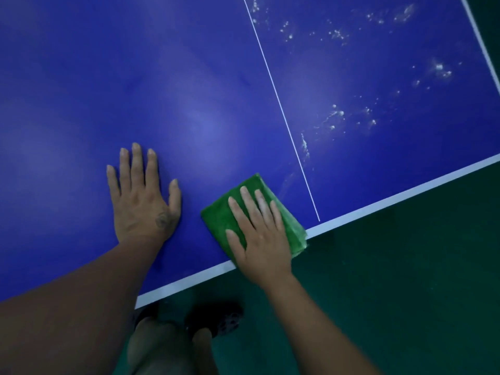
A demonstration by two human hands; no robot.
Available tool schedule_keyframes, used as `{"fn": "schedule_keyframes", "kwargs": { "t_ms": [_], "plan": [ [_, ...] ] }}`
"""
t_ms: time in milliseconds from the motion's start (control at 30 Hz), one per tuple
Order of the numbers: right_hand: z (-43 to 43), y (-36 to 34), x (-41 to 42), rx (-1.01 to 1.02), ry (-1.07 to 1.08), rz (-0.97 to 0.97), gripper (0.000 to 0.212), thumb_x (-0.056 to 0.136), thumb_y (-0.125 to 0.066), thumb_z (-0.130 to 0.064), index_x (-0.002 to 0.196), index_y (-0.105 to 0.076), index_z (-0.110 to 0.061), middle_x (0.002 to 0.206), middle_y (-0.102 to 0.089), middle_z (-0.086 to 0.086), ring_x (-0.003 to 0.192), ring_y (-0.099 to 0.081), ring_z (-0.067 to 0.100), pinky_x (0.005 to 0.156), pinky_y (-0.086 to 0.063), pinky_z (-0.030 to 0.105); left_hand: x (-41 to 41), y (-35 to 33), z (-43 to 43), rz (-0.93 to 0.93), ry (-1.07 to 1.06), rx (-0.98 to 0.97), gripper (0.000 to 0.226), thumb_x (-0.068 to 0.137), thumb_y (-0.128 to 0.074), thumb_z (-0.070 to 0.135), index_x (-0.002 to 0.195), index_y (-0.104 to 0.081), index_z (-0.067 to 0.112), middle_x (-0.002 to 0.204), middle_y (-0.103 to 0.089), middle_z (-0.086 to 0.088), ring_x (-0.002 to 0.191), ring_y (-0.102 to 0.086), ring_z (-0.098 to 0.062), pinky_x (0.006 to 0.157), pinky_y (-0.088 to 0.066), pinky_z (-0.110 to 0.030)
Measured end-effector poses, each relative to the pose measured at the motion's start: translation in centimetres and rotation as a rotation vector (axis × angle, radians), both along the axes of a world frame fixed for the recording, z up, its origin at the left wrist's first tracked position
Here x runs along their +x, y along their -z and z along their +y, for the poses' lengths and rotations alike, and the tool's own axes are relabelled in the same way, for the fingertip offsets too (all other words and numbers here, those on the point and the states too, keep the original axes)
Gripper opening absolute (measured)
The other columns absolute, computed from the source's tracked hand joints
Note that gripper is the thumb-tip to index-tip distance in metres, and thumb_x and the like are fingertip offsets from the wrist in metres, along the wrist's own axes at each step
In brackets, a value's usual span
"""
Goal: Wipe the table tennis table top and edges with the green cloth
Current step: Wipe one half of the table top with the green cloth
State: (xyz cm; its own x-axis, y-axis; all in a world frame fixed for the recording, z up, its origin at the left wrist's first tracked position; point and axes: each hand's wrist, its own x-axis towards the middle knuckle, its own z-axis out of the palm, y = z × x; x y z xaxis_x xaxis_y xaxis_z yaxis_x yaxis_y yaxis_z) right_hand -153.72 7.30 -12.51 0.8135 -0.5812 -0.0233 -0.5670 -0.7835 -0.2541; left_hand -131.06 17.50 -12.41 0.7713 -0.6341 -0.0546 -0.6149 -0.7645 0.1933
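The blue table tennis table top [189, 77] fills most of the head view, with a white band along its near edge [392, 198] and a thin white centre line [281, 109]. A folded green cloth [219, 216] lies at the near edge, just left of the centre line. My right hand [257, 234] presses flat on the cloth with straight fingers. My left hand [143, 196] rests flat on the bare table, to the left of the cloth. White wet or soapy spots [338, 115] are scattered over the table's right half.
Dark green floor [405, 280] lies beyond the near edge. My legs and a dark shoe [216, 318] show below the edge. Another white edge band [481, 36] runs down the far right of the table.
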Motion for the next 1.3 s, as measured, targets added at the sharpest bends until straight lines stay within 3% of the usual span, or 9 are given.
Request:
{"fn": "schedule_keyframes", "kwargs": {
  "t_ms": [100, 167, 400, 567, 733, 1067, 1300],
  "plan": [
    [-6.2, -0.1, -1.4, -0.005, -0.169, -0.038, 0.061, 0.111, -0.051, -0.046, 0.168, -0.04, -0.027, 0.18, -0.024, -0.002, 0.168, -0.018, 0.024, 0.134, -0.02, 0.056, -0.1, 0.0, -0.1, -0.01, 0.0, 0.008, 0.079, 0.107, -0.03, 0.053, 0.171, -0.022, 0.008, 0.181, -0.009, -0.012, 0.169, 0.0, -0.028, 0.135, -0.002, -0.056],
    [-10.4, -0.3, -1.3, -0.018, -0.174, -0.04, 0.061, 0.111, -0.049, -0.047, 0.168, -0.04, -0.027, 0.18, -0.025, -0.003, 0.168, -0.018, 0.024, 0.134, -0.017, 0.055, -0.1, 0.2, -0.1, -0.024, -0.001, -0.001, 0.078, 0.107, -0.03, 0.053, 0.171, -0.023, 0.008, 0.181, -0.01, -0.012, 0.169, 0.0, -0.029, 0.136, -0.002, -0.055],
    [-22.5, -1.1, 3.4, -0.044, 0.089, 0.051, 0.06, 0.114, -0.036, -0.049, 0.171, -0.031, -0.029, 0.181, -0.019, -0.003, 0.168, -0.012, 0.022, 0.137, -0.007, 0.05, -0.1, 0.4, 0.0, -0.052, 0.01, -0.03, 0.077, 0.108, -0.032, 0.052, 0.17, -0.025, 0.007, 0.181, -0.012, -0.013, 0.169, -0.002, -0.028, 0.136, -0.003, -0.056],
    [-18.0, -1.4, 2.3, -0.077, 0.252, 0.059, 0.062, 0.115, -0.03, -0.048, 0.173, -0.026, -0.024, 0.182, -0.017, 0.002, 0.169, -0.01, 0.023, 0.137, -0.006, 0.049, 0.0, 0.4, -0.1, -0.055, 0.009, -0.016, 0.078, 0.107, -0.031, 0.053, 0.171, -0.024, 0.008, 0.181, -0.012, -0.012, 0.169, -0.002, -0.028, 0.135, -0.005, -0.056],
    [-12.6, -1.3, -3.1, -0.043, 0.134, 0.126, 0.064, 0.114, -0.032, -0.049, 0.173, -0.022, -0.027, 0.183, -0.011, -0.003, 0.169, -0.004, 0.019, 0.137, -0.011, 0.051, 0.0, -0.2, -0.2, -0.023, 0.002, -0.018, 0.079, 0.106, -0.032, 0.053, 0.17, -0.025, 0.008, 0.181, -0.013, -0.013, 0.169, -0.003, -0.029, 0.135, -0.006, -0.057],
    [-28.4, -1.0, -1.3, -0.047, -0.286, 0.083, 0.064, 0.111, -0.04, -0.048, 0.171, -0.03, -0.029, 0.181, -0.019, -0.004, 0.169, -0.011, 0.022, 0.136, -0.011, 0.053, 0.3, 0.4, -0.1, -0.051, 0.012, -0.078, 0.076, 0.106, -0.04, 0.049, 0.17, -0.028, 0.009, 0.18, -0.017, -0.011, 0.168, -0.008, -0.028, 0.135, -0.011, -0.059],
    [-30.6, -1.3, -0.5, -0.06, -0.145, 0.117, 0.064, 0.113, -0.033, -0.048, 0.172, -0.026, -0.025, 0.182, -0.013, -0.002, 0.169, -0.006, 0.022, 0.137, -0.006, 0.051, 0.1, 0.5, -0.1, -0.033, -0.013, -0.116, 0.069, 0.109, -0.038, 0.046, 0.169, -0.031, 0.011, 0.18, -0.021, -0.008, 0.168, -0.012, -0.026, 0.135, -0.012, -0.056]
  ]
}}
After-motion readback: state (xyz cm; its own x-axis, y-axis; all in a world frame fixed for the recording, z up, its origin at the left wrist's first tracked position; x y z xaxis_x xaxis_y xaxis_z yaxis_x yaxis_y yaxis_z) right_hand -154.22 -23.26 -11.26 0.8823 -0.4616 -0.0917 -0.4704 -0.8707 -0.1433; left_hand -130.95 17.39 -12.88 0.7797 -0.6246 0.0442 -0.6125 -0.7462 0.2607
